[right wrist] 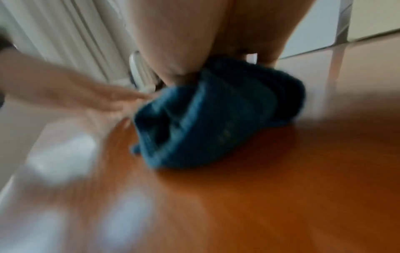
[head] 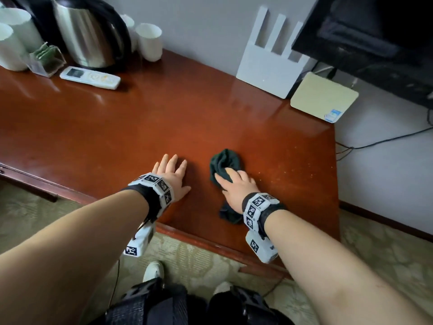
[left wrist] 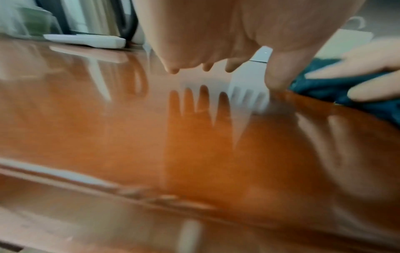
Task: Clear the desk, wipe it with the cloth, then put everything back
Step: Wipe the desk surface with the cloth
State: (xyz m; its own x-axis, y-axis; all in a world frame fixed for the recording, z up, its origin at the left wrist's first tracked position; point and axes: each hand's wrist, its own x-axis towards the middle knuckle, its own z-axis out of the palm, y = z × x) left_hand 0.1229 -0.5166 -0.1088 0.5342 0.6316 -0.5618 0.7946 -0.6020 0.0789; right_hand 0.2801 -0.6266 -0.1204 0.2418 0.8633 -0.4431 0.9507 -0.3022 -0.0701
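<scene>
A dark teal cloth (head: 225, 160) lies bunched on the glossy red-brown desk (head: 140, 127), near its front right. My right hand (head: 234, 184) sits on top of the cloth, fingers curled into its folds, and a tail of it trails under the wrist. In the right wrist view the thumb presses into the cloth (right wrist: 216, 119), blurred by motion. My left hand (head: 173, 171) lies flat on the bare desk just left of the cloth, fingers straight and spread. The left wrist view shows that hand (left wrist: 216, 34) above its reflection, with the cloth (left wrist: 324, 89) at the right.
At the back left stand a steel kettle (head: 91, 36), white cups (head: 150, 41), a clear sachet holder (head: 46, 59) and a white remote (head: 90, 77). A white router (head: 271, 64), a beige box (head: 324, 97) and a dark screen (head: 375, 43) fill the back right.
</scene>
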